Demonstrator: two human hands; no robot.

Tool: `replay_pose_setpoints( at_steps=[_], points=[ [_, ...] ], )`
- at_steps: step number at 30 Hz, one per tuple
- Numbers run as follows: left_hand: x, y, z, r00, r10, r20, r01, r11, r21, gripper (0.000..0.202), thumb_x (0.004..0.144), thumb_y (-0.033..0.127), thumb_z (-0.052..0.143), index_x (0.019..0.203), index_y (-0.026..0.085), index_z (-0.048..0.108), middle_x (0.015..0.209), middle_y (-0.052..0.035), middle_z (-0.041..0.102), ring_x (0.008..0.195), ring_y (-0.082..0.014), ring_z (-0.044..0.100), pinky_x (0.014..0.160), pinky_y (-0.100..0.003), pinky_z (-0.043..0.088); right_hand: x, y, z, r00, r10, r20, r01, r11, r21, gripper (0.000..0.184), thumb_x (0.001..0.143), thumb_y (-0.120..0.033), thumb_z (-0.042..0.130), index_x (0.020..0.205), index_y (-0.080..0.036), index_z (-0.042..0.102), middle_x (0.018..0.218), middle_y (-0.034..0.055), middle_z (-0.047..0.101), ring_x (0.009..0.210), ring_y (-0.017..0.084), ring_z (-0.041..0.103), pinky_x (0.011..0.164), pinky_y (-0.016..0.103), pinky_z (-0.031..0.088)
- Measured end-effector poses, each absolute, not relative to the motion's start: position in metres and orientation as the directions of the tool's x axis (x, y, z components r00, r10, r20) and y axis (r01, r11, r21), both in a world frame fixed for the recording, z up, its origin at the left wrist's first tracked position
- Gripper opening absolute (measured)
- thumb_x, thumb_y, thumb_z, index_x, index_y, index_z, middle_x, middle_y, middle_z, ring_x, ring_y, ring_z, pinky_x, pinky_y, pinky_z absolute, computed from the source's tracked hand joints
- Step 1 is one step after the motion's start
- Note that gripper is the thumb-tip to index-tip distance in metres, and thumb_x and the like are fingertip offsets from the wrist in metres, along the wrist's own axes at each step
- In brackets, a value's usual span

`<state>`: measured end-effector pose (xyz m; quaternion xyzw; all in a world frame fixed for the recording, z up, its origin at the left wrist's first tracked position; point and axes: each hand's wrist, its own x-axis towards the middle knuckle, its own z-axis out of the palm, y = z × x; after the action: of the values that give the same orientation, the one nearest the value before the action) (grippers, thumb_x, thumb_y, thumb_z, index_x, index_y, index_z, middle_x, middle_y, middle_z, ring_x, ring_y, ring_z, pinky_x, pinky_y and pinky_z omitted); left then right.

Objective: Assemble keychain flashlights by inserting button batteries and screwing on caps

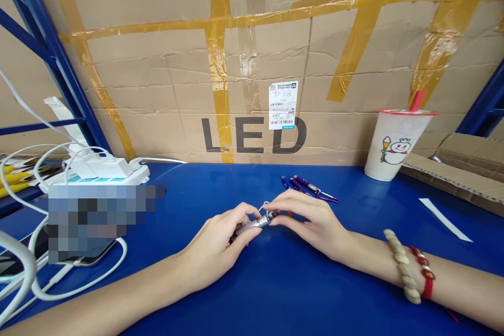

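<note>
Low over the blue tabletop, my left hand (224, 239) is closed around a small silver penlight (254, 224), a slim metal tube with fine print on its side. The thumb presses it from the near side. My right hand (311, 212) pinches the dark end of the same penlight between thumb and fingertips. A thin pale loop (265, 205) stands up behind that end, partly hidden by the fingers. Beyond the right hand lie slim blue and purple penlights (301, 184), one with a purple clip (331, 199); the hand hides part of them.
A cup with a red straw (396, 147) stands at right, near an open cardboard box (444, 178) and a white strip (444, 220). At left are a power strip (137, 174), white cables (79, 294) and a phone (92, 256). A large taped carton (165, 89) closes off the back.
</note>
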<state>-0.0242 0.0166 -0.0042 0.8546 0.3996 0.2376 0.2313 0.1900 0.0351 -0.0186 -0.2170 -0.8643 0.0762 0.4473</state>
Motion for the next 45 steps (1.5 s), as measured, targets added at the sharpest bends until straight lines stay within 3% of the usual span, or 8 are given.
replay_pose_setpoints(
  at_steps=[6, 12, 19, 26, 31, 35, 39, 45],
  points=[
    [-0.024, 0.015, -0.002, 0.566, 0.794, 0.220, 0.582, -0.575, 0.575, 0.022, 0.092, 0.037, 0.035, 0.102, 0.022, 0.049, 0.066, 0.0039, 0.054, 0.060, -0.0112, 0.050, 0.056, -0.020, 0.037, 0.183, 0.025, -0.013, -0.385, 0.532, 0.754, 0.291, 0.846, -0.448, 0.010, 0.076, -0.028, 0.067, 0.082, -0.021, 0.071, 0.074, 0.0013, 0.068, 0.066, 0.012, 0.062, 0.060, 0.023, 0.052],
    [-0.024, 0.016, -0.002, 0.566, 0.794, 0.223, 0.579, -0.575, 0.578, 0.022, 0.092, 0.037, 0.037, 0.102, 0.023, 0.050, 0.067, 0.0037, 0.054, 0.061, -0.0112, 0.050, 0.057, -0.020, 0.038, 0.177, 0.018, -0.005, -0.303, 0.654, 0.693, 0.280, 0.756, -0.591, 0.014, 0.076, -0.034, 0.067, 0.075, -0.022, 0.072, 0.070, 0.0018, 0.068, 0.065, 0.013, 0.062, 0.059, 0.024, 0.051],
    [-0.023, 0.013, 0.003, 0.595, 0.776, 0.208, 0.552, -0.583, 0.597, 0.021, 0.092, 0.033, 0.038, 0.103, 0.022, 0.051, 0.072, 0.0022, 0.058, 0.064, -0.0114, 0.053, 0.060, -0.020, 0.041, 0.176, 0.015, -0.006, -0.287, 0.693, 0.661, 0.294, 0.721, -0.628, 0.019, 0.073, -0.037, 0.069, 0.065, -0.020, 0.070, 0.063, 0.0009, 0.064, 0.057, 0.011, 0.058, 0.053, 0.023, 0.048],
    [-0.024, 0.012, 0.003, 0.600, 0.766, 0.232, 0.530, -0.597, 0.602, 0.019, 0.092, 0.030, 0.038, 0.103, 0.022, 0.050, 0.071, 0.0026, 0.058, 0.065, -0.0116, 0.054, 0.061, -0.021, 0.042, 0.177, 0.019, -0.006, -0.269, 0.708, 0.653, 0.247, 0.706, -0.663, 0.017, 0.081, -0.033, 0.061, 0.077, -0.020, 0.070, 0.073, 0.0030, 0.066, 0.062, 0.012, 0.061, 0.054, 0.024, 0.050],
    [-0.025, 0.013, 0.002, 0.584, 0.760, 0.286, 0.524, -0.622, 0.581, 0.018, 0.093, 0.027, 0.036, 0.101, 0.021, 0.051, 0.072, 0.0027, 0.057, 0.066, -0.0111, 0.055, 0.064, -0.021, 0.043, 0.177, 0.019, -0.005, -0.291, 0.719, 0.631, 0.263, 0.694, -0.670, 0.016, 0.078, -0.033, 0.064, 0.070, -0.020, 0.069, 0.071, 0.0027, 0.066, 0.066, 0.013, 0.061, 0.056, 0.023, 0.050],
    [-0.026, 0.015, -0.001, 0.577, 0.732, 0.362, 0.494, -0.666, 0.560, 0.017, 0.092, 0.026, 0.039, 0.098, 0.021, 0.053, 0.078, 0.0018, 0.060, 0.067, -0.0106, 0.055, 0.065, -0.020, 0.043, 0.177, 0.022, -0.005, -0.309, 0.800, 0.515, 0.218, 0.587, -0.780, 0.021, 0.072, -0.036, 0.069, 0.064, -0.017, 0.066, 0.068, 0.0016, 0.063, 0.055, 0.010, 0.057, 0.046, 0.020, 0.046],
    [-0.027, 0.018, -0.005, 0.590, 0.686, 0.426, 0.442, -0.716, 0.540, 0.017, 0.092, 0.025, 0.041, 0.097, 0.020, 0.056, 0.081, 0.0002, 0.062, 0.069, -0.0108, 0.056, 0.065, -0.020, 0.043, 0.179, 0.029, -0.007, -0.384, 0.868, 0.314, 0.144, 0.392, -0.909, 0.024, 0.063, -0.036, 0.074, 0.061, -0.015, 0.064, 0.065, 0.0001, 0.060, 0.047, 0.007, 0.053, 0.036, 0.017, 0.039],
    [-0.029, 0.015, -0.006, 0.676, 0.605, 0.420, 0.412, -0.784, 0.465, 0.022, 0.093, 0.025, 0.038, 0.095, 0.018, 0.059, 0.077, -0.0030, 0.059, 0.067, -0.0125, 0.054, 0.062, -0.022, 0.043, 0.183, 0.036, -0.011, -0.503, 0.860, 0.086, 0.141, 0.180, -0.973, 0.025, 0.054, -0.033, 0.079, 0.059, -0.013, 0.065, 0.054, -0.0020, 0.058, 0.044, 0.006, 0.051, 0.036, 0.016, 0.036]
  ],
)
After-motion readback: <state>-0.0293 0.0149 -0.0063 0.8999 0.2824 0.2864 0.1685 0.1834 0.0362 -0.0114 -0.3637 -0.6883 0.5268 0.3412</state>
